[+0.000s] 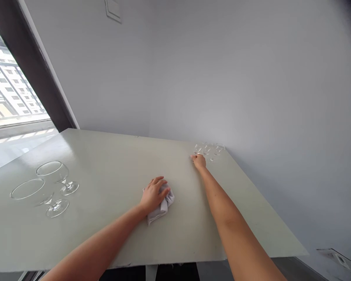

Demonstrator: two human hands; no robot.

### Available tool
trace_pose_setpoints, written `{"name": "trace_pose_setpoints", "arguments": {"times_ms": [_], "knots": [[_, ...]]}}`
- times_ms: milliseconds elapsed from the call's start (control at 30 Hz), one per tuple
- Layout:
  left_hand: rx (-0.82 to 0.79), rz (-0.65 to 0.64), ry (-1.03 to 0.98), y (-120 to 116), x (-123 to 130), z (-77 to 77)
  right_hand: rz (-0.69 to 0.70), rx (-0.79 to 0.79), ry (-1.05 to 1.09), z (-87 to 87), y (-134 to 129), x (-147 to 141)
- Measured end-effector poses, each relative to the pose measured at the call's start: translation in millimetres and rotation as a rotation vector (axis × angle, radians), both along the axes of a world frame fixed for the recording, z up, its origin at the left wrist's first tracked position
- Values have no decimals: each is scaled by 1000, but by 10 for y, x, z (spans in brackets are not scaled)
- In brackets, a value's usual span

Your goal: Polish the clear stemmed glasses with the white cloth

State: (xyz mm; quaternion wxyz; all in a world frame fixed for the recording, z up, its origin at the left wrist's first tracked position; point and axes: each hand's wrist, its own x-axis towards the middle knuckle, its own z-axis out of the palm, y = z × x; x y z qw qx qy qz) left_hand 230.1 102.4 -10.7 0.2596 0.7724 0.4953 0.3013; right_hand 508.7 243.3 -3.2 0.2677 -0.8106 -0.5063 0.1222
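My left hand [154,196] lies over a crumpled pale cloth [165,203] near the middle of the table, thumb and fingers pressing onto it. At the far right corner, my outstretched right hand [199,160] pinches a small clear glass, mostly hidden behind my fingers. Several other small stemmed glasses [218,149] stand close together just past that hand, by the wall. On the left, two large wine glasses [50,179] stand on their round feet, apart from both hands.
The pale, glossy table [111,164] meets grey walls [193,70] at its back and right. Its front edge is near my body. A window [11,86] with a dark frame is at the left. A socket [341,259] sits low on the right wall.
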Motion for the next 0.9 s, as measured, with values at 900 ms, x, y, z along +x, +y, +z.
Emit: {"name": "trace_pose_setpoints", "arguments": {"times_ms": [900], "knots": [[132, 1222, -1173, 399, -885, 442, 690, -121, 718, -77, -1276, -943]]}}
